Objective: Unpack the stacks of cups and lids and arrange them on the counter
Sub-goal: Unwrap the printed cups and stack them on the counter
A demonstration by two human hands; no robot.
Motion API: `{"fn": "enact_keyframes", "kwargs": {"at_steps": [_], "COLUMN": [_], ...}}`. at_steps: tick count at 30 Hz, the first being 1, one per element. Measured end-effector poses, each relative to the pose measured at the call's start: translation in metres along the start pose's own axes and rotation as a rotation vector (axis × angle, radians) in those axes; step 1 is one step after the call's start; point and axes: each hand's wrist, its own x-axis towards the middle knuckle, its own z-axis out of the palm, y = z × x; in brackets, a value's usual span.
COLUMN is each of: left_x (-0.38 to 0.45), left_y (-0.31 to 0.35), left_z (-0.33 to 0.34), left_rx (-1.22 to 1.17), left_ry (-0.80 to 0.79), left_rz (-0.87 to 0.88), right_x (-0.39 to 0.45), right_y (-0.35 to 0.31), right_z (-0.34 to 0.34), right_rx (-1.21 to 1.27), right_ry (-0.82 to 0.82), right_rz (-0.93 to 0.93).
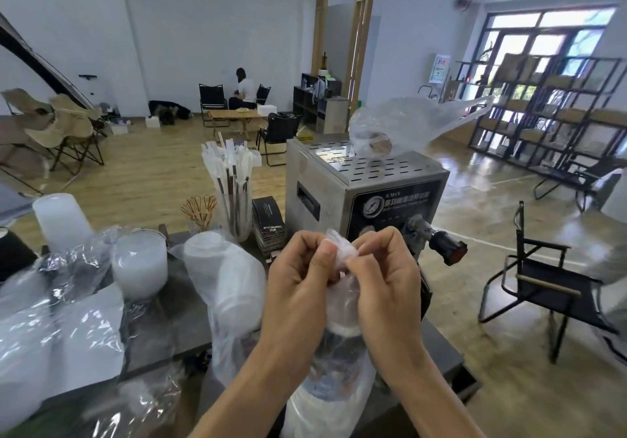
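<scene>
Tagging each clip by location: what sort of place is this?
Probably a café or drinks bar inside a camping-style showroom. On the counter stand a steel machine with a pressure gauge, a jar of wrapped straws and stacked plastic cups; behind are folding camp chairs round a low wooden table.

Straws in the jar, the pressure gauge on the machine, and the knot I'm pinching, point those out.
straws (228, 166): head view, on the wrapped bundle.
pressure gauge (371, 206): head view, on its dial.
knot (342, 247): head view, on the twisted plastic.
</scene>
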Motion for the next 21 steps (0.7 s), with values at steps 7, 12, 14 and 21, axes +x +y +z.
{"fn": "enact_keyframes", "kwargs": {"at_steps": [7, 12, 14, 21], "left_x": [-0.002, 0.001, 0.001, 0.003], "left_y": [0.001, 0.009, 0.007, 0.002], "left_z": [-0.006, -0.005, -0.005, -0.005], "left_rx": [-0.108, 0.082, 0.019, -0.237], "left_ry": [0.045, -0.018, 0.023, 0.117], "left_rz": [-0.062, 0.047, 0.013, -0.124], "right_x": [-0.002, -0.005, -0.005, -0.004], "right_y": [-0.001, -0.005, -0.004, 0.003], "right_z": [-0.001, 0.004, 0.003, -0.003], "right_rx": [0.007, -0.085, -0.093, -0.006], "right_ry": [0.046, -0.04, -0.009, 0.128], "right_rz": [0.012, -0.009, -0.013, 0.016]}}
